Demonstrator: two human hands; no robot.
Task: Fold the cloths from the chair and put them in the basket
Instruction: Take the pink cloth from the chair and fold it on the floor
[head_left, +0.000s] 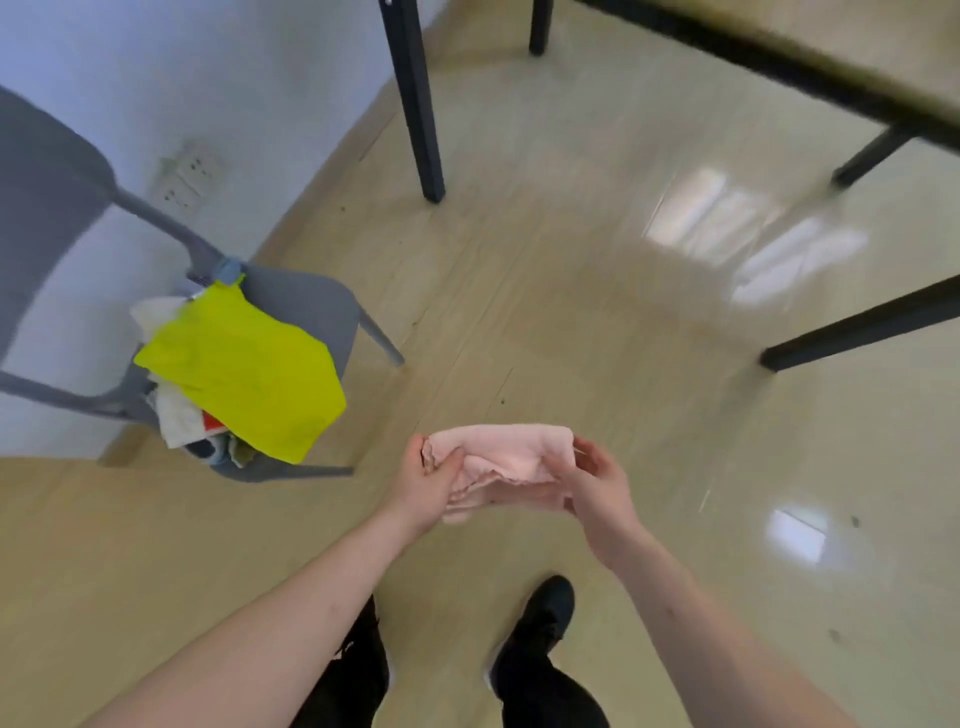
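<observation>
Centre of the frame, low: pink cloth, pale, soft, bunched into a loose folded band, held in the air above the floor. Left hand grips its left end, thumb over the top, fingers curled underneath. Right hand holds the right end, fingers cupped round the edge and under the fabric. Both forearms reach up from the bottom edge.

Left of frame: grey chair, seat piled with cloths. Yellow cloth lies on top, spread flat, overhanging the seat's front. White cloth and bits of red and dark fabric show beneath it; folds too blurred to sort.

Upper left: white wall with sockets.

Top and right: black table legs on the floor, table edge at upper right.

Bottom centre: black shoe and dark trouser legs.

Floor is pale wood, glossy, with window glare at right.
</observation>
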